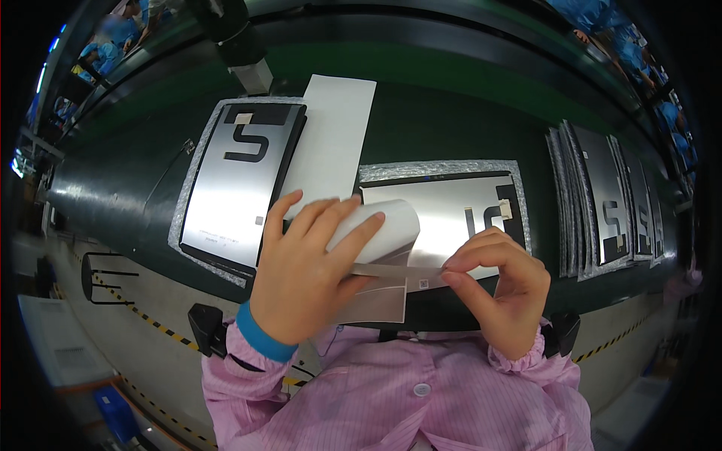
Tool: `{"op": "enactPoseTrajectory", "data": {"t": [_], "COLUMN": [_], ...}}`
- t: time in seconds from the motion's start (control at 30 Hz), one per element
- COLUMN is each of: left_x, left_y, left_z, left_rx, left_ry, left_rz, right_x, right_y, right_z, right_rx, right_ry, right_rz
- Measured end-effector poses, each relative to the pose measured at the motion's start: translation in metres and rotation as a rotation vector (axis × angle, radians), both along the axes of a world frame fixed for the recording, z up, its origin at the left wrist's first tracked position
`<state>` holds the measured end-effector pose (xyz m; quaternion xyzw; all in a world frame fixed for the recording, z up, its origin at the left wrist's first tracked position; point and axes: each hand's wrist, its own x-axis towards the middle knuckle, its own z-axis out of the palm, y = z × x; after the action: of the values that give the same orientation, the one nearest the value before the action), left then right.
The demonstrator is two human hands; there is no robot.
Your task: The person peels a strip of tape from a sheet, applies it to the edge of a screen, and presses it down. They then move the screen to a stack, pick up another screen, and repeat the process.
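A silver rectangular panel (438, 229) with black ribbon-like markings lies on bubble wrap in front of me. A white sheet (387, 225) with a glossy, translucent film is curled above the panel's left part. My left hand (301, 263) has spread, bent fingers around this sheet, with the thumb near its lower part; the exact grip is partly hidden. A narrow translucent film strip (410, 273) stretches sideways from the left thumb to my right hand (504, 278). Thumb and index finger of the right hand pinch the strip's end over the panel's lower edge.
A second silver panel (235, 180) rests on bubble wrap at the left, beside a flat white sheet (335, 124). Several panels with bubble wrap (598, 203) stand at the right on the dark green table (444, 135). A dark post (233, 37) rises behind.
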<state>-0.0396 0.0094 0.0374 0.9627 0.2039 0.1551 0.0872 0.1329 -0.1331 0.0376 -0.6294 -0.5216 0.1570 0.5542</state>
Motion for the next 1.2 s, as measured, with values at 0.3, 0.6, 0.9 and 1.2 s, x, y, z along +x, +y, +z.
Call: {"op": "enactPoseTrajectory", "data": {"t": [0.3,0.6,0.9,1.2], "left_x": [-0.01,-0.016,-0.006,0.019], "left_y": [0.017,0.029,0.012,-0.009], "left_z": [-0.027,-0.049,-0.04,-0.062], "left_rx": [0.107,-0.162,-0.301,-0.161], "left_ry": [-0.153,-0.208,-0.283,0.177], "left_rz": [-0.093,-0.093,-0.055,-0.317], "right_x": [-0.004,-0.008,0.019,0.069], "right_y": [0.019,0.022,0.016,0.004], "right_z": [-0.016,-0.019,-0.01,0.007], "right_rx": [-0.027,-0.045,0.022,0.093], "right_ry": [0.062,0.024,0.064,0.063], "right_rz": [0.047,0.107,0.042,-0.192]}}
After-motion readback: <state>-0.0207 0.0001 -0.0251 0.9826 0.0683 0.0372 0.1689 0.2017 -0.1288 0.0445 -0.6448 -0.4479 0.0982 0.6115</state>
